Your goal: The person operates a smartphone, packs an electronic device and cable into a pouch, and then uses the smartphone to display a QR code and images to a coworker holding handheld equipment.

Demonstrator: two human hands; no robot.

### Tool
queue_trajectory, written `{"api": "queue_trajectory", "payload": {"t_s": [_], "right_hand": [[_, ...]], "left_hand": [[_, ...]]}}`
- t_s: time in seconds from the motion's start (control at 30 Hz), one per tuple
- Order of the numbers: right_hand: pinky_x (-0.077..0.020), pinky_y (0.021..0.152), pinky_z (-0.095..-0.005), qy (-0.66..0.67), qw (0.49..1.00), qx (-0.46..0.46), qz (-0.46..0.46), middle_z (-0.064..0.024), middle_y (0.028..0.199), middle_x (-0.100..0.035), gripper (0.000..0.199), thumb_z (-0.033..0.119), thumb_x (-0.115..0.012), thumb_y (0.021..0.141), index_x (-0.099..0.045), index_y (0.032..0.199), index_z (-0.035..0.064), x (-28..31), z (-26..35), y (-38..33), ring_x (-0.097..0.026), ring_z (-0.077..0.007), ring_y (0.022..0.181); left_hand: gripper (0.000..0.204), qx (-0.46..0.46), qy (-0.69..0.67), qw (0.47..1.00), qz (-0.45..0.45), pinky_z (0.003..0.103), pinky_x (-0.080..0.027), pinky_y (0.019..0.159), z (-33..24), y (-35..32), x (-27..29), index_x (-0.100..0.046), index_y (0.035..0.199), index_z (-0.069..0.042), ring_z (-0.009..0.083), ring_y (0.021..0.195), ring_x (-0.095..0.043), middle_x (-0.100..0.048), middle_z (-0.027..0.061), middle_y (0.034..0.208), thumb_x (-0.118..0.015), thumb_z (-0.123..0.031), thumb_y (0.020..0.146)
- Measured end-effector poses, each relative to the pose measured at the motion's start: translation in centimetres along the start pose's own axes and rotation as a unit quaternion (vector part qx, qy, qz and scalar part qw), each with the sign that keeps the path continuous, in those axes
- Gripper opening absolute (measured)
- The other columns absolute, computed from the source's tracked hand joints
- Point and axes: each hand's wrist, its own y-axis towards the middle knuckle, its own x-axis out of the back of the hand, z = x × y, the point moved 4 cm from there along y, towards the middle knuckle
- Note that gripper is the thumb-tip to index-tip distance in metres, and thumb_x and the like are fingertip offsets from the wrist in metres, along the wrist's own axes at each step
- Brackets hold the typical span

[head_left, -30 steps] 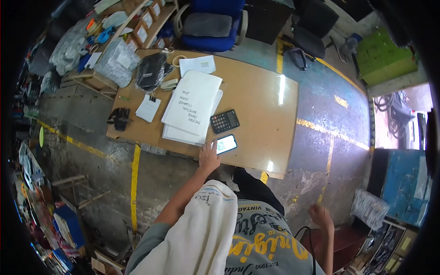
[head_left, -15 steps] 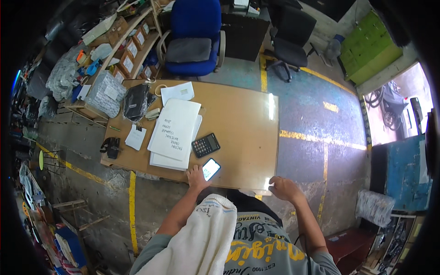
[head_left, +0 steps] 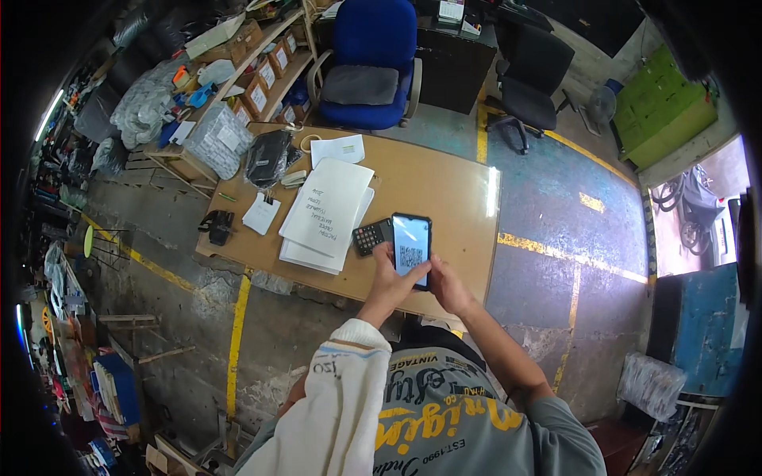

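together, both hands (head_left: 390, 279) grip a flat, glossy, rectangular phone (head_left: 410, 235) above the smooth brown table (head_left: 447, 178).

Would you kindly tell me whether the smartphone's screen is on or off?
On: the smartphone shows a lit display with a square code pattern.

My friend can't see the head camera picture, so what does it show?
A person's left hand holds a lit phone over a desk, with the right hand at its lower right edge. A paper stack and a partly hidden calculator lie on the desk; a blue chair stands beyond.
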Motion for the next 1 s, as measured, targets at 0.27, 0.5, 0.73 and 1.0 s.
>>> {"api": "queue_trajectory", "payload": {"t_s": [0.27,0.5,0.73,1.0], "right_hand": [[-0.0617,0.074,-0.0399,0.083,0.986,0.022,0.143,-0.0177,0.143,-0.056,0.081,0.004,-0.053,0.084,-0.029,0.161,0.0115,-4.6,3.8,-0.1,-0.063,-0.0336,0.114],[-0.0625,0.067,-0.0384,-0.008,0.986,0.042,0.161,-0.0189,0.142,-0.057,0.107,-0.018,-0.052,0.064,-0.024,0.163,0.0120,-7.2,3.2,-0.2,-0.069,-0.0350,0.102],[-0.0630,0.068,-0.0395,-0.019,0.985,0.038,0.168,-0.0185,0.144,-0.056,0.111,-0.024,-0.049,0.064,-0.020,0.165,0.0143,-8.4,2.5,-0.1,-0.068,-0.0352,0.103],[-0.0633,0.070,-0.0410,-0.017,0.984,0.042,0.170,-0.0171,0.147,-0.053,0.113,-0.025,-0.049,0.066,-0.018,0.166,0.0154,-8.4,2.2,0.0,-0.067,-0.0355,0.105]], "left_hand": [[0.037,-0.011,-0.060,0.992,0.114,0.034,-0.056,0.088,-5.2,-0.5,5.5,-0.054,0.134,-0.002,0.0242,0.103,-0.070,-0.068,0.0164,0.119,-0.045,-0.021,0.103],[0.043,-0.029,-0.056,0.994,0.086,0.034,-0.056,0.087,-6.0,-2.3,7.5,-0.056,0.136,-0.001,0.0248,0.104,-0.071,-0.068,0.0163,0.122,-0.037,-0.016,0.100],[0.043,-0.024,-0.068,0.994,0.083,0.033,-0.055,0.088,-6.7,-3.1,8.8,-0.056,0.135,0.000,0.0241,0.104,-0.070,-0.068,0.0155,0.120,-0.040,-0.013,0.098],[0.042,-0.021,-0.041,0.996,0.081,0.031,-0.047,0.091,-7.0,-3.8,9.1,-0.057,0.136,0.000,0.0202,0.104,-0.062,-0.065,0.0133,0.123,-0.048,-0.013,0.098]]}}
